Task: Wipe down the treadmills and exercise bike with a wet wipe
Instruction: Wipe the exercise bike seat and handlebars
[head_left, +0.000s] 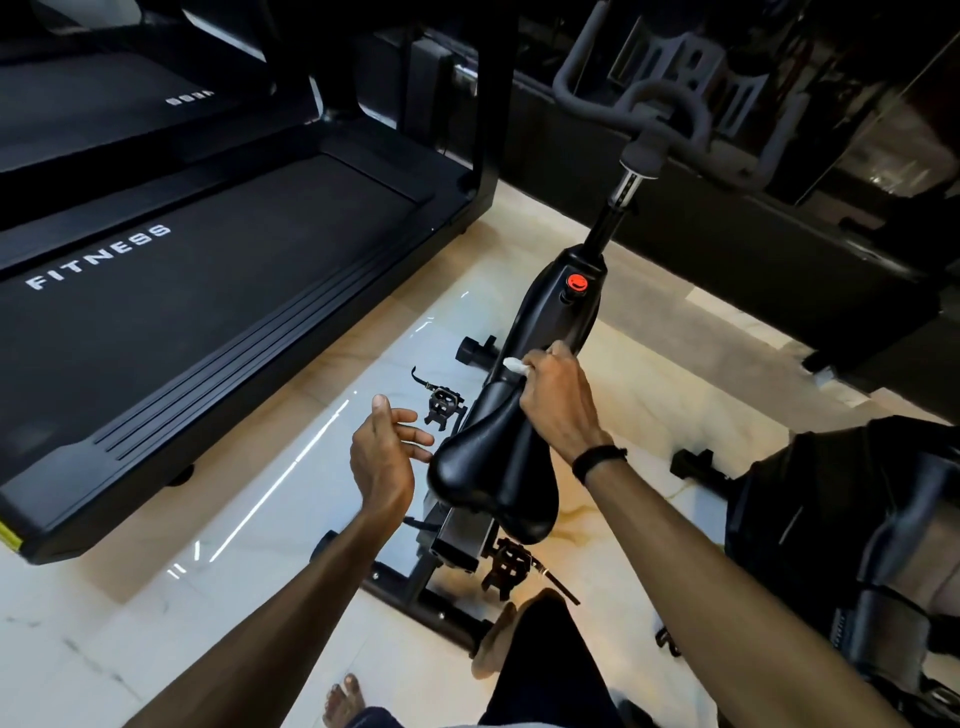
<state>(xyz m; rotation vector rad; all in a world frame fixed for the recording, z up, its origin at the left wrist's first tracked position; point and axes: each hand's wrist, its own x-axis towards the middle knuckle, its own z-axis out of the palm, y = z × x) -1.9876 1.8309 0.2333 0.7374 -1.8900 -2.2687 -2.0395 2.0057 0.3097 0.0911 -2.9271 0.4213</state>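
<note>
One right hand (556, 400) pinches a crumpled white wet wipe (515, 365) against the black exercise bike frame (550, 317), scrubbing; the left hand (384, 452) hovers spread beside the glossy black saddle (488, 467).

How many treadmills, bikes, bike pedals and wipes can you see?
Treadmills: 2, near and far
Exercise bike: 1
Pedals: 2, left and right
Wet wipe: 1, in the right hand
Total: 6
</note>
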